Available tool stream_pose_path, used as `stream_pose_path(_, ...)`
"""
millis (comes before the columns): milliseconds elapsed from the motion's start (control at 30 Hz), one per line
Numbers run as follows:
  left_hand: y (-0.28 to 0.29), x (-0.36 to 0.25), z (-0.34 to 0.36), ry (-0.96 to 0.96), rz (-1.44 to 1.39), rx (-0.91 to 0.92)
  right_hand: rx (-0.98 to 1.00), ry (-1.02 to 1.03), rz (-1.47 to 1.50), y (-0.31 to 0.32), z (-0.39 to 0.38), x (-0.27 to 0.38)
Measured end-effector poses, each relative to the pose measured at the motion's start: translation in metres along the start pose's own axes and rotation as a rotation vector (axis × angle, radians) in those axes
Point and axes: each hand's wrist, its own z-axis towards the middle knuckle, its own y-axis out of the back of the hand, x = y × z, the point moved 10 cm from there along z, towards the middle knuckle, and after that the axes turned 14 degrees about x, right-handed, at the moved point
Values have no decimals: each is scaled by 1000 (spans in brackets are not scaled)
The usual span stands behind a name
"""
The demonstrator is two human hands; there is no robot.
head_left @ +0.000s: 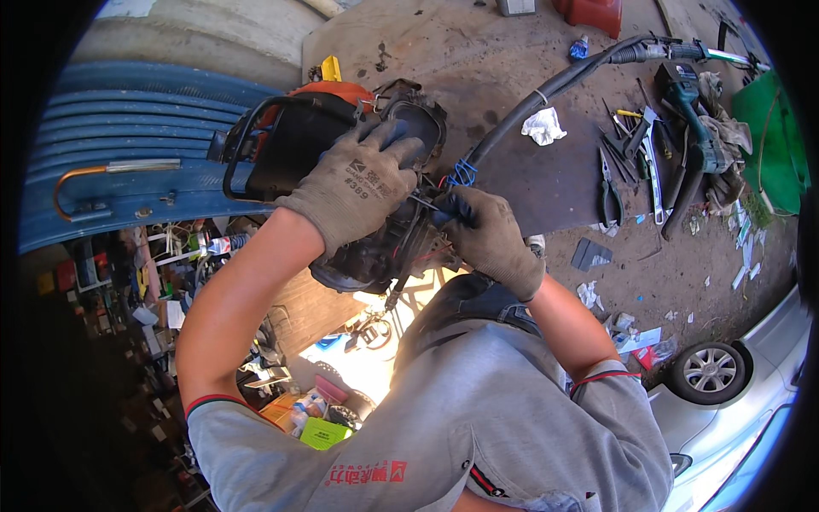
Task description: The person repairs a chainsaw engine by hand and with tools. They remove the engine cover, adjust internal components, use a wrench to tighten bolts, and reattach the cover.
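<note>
A small engine (367, 256) with a black housing and an orange part (337, 92) lies before me, its inner parts partly bared. My left hand (354, 183), in a grey-brown work glove, bends its fingers over the engine's upper side; the fingertips are partly hidden. From my gloved right hand (496, 243), closed at the engine's right side, a thin metal shaft (424, 203) like a screwdriver's points left into the engine. Blue wire (463, 173) is wound round the black flexible tube (503, 128) just above that hand. Thin red wires run below the shaft.
Blue ribbed metal (136, 128) stretches along the left, with a bent copper-coloured rod (81, 171) on it. Pliers (609, 200), an adjustable wrench (655, 175) and a cordless power tool (682, 102) lie at right. Cluttered shelves fill the lower left; a car wheel (710, 373) shows lower right.
</note>
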Motion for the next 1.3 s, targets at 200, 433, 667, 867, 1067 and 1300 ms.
stream_pose_path(200,-3,6,2,-56,-14,29,-99,84,-185,6,-3,18)
stream_pose_path(433,-4,6,3,69,36,42,-89,85,-165,4,-2,17)
stream_pose_path(667,-6,5,0,-30,17,94,-94,88,-230,4,-4,25)
stream_pose_path(867,0,5,0,43,22,96,-95,59,-183,4,-2,18)
stream_pose_path(1067,-4,6,-1,-11,53,112,-73,61,-195,1,-3,18)
stream_pose_path(1300,-2,5,0,26,0,109,-91,61,-179,2,-3,18)
